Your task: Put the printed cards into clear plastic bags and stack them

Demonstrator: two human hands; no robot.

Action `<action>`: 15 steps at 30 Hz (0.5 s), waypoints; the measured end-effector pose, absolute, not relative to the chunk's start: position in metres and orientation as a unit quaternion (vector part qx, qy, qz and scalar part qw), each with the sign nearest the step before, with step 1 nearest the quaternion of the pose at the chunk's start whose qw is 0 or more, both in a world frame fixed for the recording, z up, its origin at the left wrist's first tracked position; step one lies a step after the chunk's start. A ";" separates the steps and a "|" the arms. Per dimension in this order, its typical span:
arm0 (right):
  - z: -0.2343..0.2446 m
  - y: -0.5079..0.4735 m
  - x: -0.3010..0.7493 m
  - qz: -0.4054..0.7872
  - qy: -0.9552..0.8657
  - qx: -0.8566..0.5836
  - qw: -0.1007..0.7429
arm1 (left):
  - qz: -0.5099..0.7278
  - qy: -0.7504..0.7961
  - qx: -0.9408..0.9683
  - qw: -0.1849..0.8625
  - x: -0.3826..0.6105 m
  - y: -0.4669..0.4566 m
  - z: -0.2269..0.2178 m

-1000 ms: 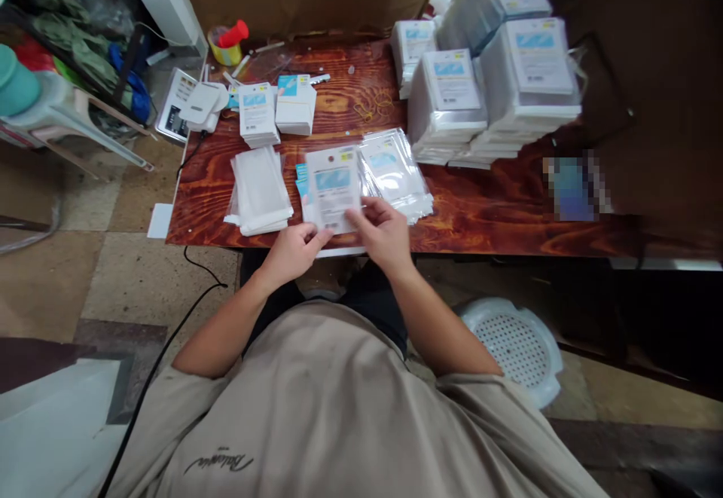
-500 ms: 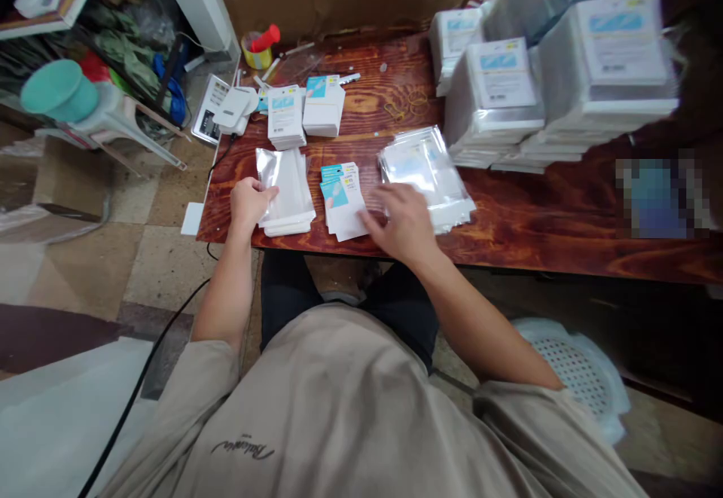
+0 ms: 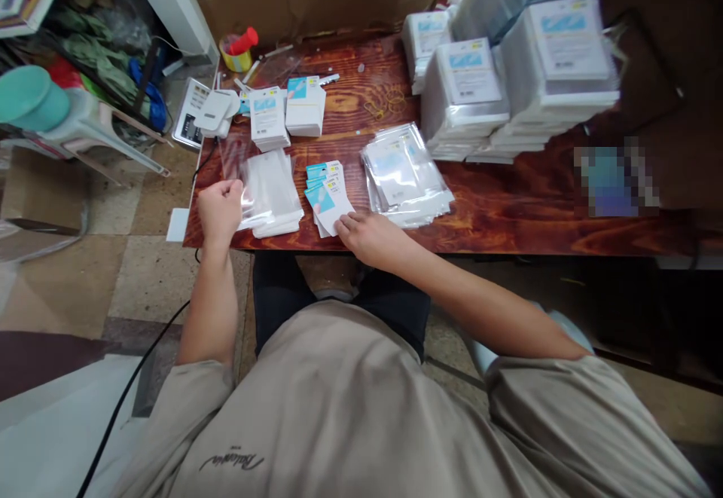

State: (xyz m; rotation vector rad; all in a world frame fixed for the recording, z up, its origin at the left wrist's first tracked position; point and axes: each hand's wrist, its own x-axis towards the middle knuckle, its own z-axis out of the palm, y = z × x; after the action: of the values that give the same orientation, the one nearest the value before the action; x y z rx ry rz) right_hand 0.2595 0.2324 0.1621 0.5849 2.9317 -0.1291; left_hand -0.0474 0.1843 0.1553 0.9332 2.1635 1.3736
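My left hand [image 3: 220, 210] is closed in a pinch on a clear plastic bag [image 3: 236, 153], which stretches off the left side of the bag stack [image 3: 275, 189]. To the right, a small fan of blue and white cards [image 3: 323, 181] lies on the table. My right hand [image 3: 366, 236] has its fingers together on the lower corner of the top card [image 3: 334, 208], which is turned askew from those under it. Beyond that hand lies a loose pile of filled clear bags [image 3: 398, 174], each showing a printed card inside.
Two card stacks [image 3: 269, 117] stand behind the bags, beside a digital scale [image 3: 186, 115]. Tall piles of bagged cards [image 3: 556, 53] rise at the back right. Rubber bands [image 3: 387, 100] and a tape roll [image 3: 237, 57] lie at the back of the wooden table [image 3: 508, 215].
My left hand has drawn a bag leftward off the stack. My right hand has moved left from beside the filled bags onto the top card, which has shifted askew. The view has swung slightly right.
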 end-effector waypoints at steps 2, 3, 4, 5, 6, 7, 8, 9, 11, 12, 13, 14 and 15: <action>0.159 0.228 0.260 -0.036 0.977 0.203 0.053 | 0.565 0.729 0.292 0.254 -0.037 0.186 0.152; 0.156 0.226 0.261 -0.036 0.977 0.204 0.044 | 0.592 0.708 0.275 0.270 -0.031 0.188 0.150; 0.154 0.226 0.263 -0.040 0.977 0.205 0.037 | 0.615 0.687 0.255 0.290 -0.025 0.190 0.148; 0.151 0.225 0.265 -0.050 0.977 0.205 0.032 | 0.632 0.670 0.236 0.309 -0.018 0.191 0.147; 0.149 0.226 0.268 -0.064 0.977 0.204 0.025 | 0.646 0.656 0.215 0.325 -0.012 0.193 0.145; 0.147 0.226 0.272 -0.085 0.975 0.205 0.009 | 0.657 0.644 0.194 0.340 -0.005 0.194 0.144; 0.145 0.226 0.277 -0.110 0.971 0.212 -0.022 | 0.667 0.632 0.175 0.352 0.001 0.196 0.142; 0.145 0.225 0.282 -0.137 0.960 0.234 -0.071 | 0.677 0.621 0.159 0.362 0.007 0.197 0.141; 0.145 0.221 0.293 -0.198 0.897 0.329 -0.218 | 0.692 0.601 0.138 0.375 0.017 0.199 0.139; 0.146 0.218 0.297 -0.237 0.838 0.389 -0.301 | 0.696 0.594 0.133 0.381 0.022 0.200 0.138; 0.147 0.214 0.300 -0.288 0.767 0.439 -0.369 | 0.696 0.589 0.131 0.389 0.026 0.200 0.137; 0.148 0.210 0.302 -0.352 0.695 0.471 -0.414 | 0.695 0.584 0.131 0.398 0.031 0.201 0.137; 0.148 0.206 0.301 -0.424 0.633 0.482 -0.433 | 0.694 0.579 0.132 0.407 0.035 0.201 0.137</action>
State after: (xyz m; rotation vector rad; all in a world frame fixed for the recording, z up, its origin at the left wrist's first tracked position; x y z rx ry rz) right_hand 0.3013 0.2058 0.1480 2.1577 2.8331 -1.8995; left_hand 0.0347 0.2011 0.1365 0.3327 1.4610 1.7487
